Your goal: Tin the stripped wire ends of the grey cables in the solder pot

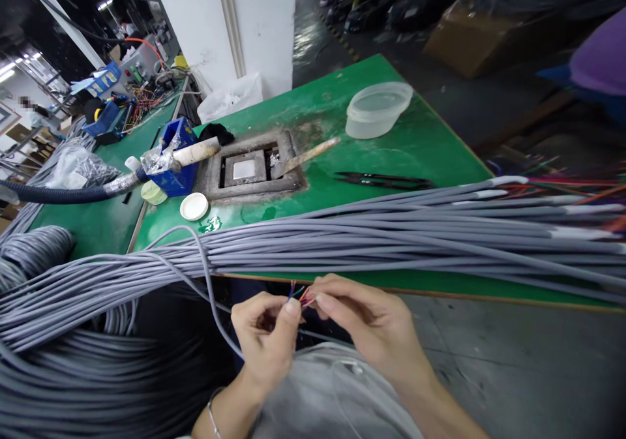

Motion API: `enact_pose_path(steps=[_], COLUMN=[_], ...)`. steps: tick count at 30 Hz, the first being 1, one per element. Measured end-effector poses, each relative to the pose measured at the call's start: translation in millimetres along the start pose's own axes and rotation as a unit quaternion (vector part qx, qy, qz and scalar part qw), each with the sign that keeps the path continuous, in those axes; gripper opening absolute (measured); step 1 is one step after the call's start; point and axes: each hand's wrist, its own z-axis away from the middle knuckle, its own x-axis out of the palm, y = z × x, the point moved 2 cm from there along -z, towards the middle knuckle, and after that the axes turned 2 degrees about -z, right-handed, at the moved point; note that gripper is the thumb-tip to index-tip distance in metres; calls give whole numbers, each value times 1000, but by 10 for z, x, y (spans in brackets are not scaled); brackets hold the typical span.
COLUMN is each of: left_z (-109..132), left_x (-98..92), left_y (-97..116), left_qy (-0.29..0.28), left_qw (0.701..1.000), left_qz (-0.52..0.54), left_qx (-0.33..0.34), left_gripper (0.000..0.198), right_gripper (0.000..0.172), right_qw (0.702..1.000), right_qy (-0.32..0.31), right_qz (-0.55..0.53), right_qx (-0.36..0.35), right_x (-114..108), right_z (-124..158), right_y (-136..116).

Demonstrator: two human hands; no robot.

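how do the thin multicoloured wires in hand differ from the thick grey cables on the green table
The thin multicoloured wires show red and blue; the thick grey cables are mostly grey. The wires look slimmer than the cables. The left hand and right hand hold the wires; the cables lie across the green table.

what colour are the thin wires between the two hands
The thin wires are mixed: red, orange, green and blue, shown in the head view.
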Motion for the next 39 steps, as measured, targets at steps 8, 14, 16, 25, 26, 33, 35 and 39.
enact_pose_path(steps=[8,14,16,25,26,33,35,39], left_z=[-32,-34,-33,-21,-21,-53,-71,-96], left_x=[-45,-60,-54,-12,-11,-2,7,20], left_y=[46,136,121,62,73,105,112,143], left_qy=[-36,-23,-12,-6,-8,43,50,18], left_qw=[998,992,995,997,996,996,998,998], left_qz=[-53,-108,-89,-63,-72,-53,7,56], left_qx=[22,67,30,37,57,62,35,-13], left_gripper=[22,19,26,18,15,16,22,30], right_gripper=[16,20,18,22,20,14,12,11], right_qw=[994,996,998,996,996,996,997,999], right_qy=[-32,-29,-3,40,46,35,17,-15], right_qz=[100,81,60,75,73,83,75,46], right_qx=[-22,-5,4,38,33,-7,-15,-6], right_x=[-40,-16,-6,-5,-6,40,66,67], right_z=[-15,-20,1,52,46,83,126,184], right_y=[-88,-56,-25,-34,-35,-11,16,58])
